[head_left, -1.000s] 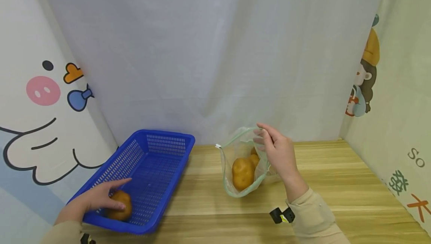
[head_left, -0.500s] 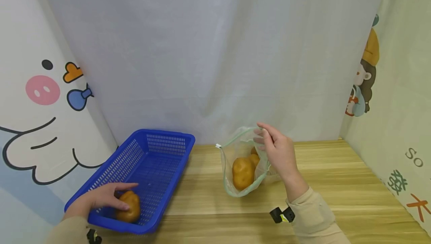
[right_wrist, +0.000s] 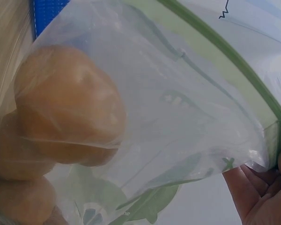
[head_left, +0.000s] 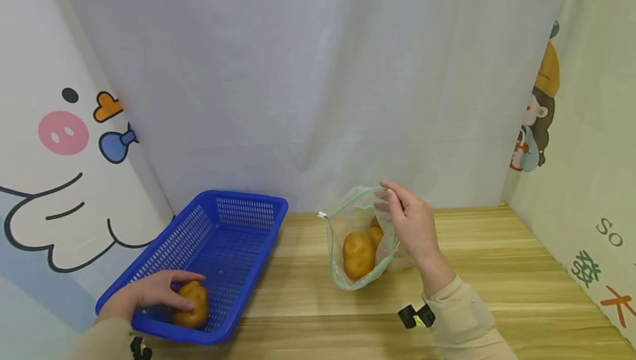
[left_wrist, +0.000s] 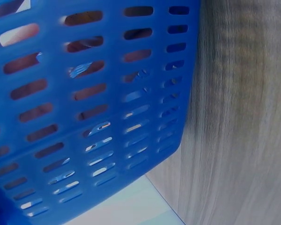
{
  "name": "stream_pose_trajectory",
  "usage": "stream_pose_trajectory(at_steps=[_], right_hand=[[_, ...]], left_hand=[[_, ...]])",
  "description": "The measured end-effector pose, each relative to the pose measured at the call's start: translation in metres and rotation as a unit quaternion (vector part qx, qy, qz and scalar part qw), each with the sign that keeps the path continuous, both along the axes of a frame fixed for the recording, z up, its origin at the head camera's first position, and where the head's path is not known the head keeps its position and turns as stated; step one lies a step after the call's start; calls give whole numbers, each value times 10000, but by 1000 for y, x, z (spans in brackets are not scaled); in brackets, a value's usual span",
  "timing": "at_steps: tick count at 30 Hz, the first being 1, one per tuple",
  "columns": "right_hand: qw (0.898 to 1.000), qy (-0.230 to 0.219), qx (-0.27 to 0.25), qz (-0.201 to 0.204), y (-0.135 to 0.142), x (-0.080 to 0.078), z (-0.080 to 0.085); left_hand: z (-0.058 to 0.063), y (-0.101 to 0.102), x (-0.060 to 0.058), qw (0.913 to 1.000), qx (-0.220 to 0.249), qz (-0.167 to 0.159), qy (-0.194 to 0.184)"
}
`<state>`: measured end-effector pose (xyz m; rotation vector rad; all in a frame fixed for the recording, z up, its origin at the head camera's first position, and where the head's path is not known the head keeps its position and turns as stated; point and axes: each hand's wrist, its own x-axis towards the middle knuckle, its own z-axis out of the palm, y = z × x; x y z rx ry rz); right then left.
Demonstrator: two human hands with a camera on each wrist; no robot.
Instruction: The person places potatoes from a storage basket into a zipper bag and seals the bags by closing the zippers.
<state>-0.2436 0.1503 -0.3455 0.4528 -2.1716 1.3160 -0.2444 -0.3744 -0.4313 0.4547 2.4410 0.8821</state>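
In the head view my left hand [head_left: 158, 289] reaches into the near end of the blue plastic basket [head_left: 280, 222]. Its thumb and fingers hold a yellow-brown potato [head_left: 196, 311] there. The left wrist view shows mostly the slotted basket wall [left_wrist: 56, 136], with bits of the hand visible through the slots. With thumb and fingertips, my right hand [head_left: 414, 225] pinches the edge of a clear zip bag [head_left: 334, 238] with a green rim, its mouth wide apart. Several potatoes lie inside the bag, the largest potato [right_wrist: 70, 105] on top in the right wrist view.
The wooden table [head_left: 472, 260] carries the basket on the left and the bag right of centre. A white slider [head_left: 322, 215] sits on the bag's left corner. Behind hangs a pale curtain [head_left: 318, 84], with printed cloth walls [head_left: 591, 144] on both sides.
My left hand has shifted the potato a little to the right inside the basket, most of it in the first half second. My right hand and the bag have stayed in place.
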Motion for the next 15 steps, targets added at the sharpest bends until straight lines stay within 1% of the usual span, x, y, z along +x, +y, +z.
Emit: stream_pose_trajectory(at_steps=[7,11,15], right_hand=[[10000,12,7,-5,0,0,-1],[10000,31,1,-9,0,0,-1],[10000,48,-32,-3,-1,0,-1]], left_hand=[[-1,2,1,9997,202,76,-138],[-1,2,1,9997,238,53,11],[-1,2,2,9991,279,16,310]])
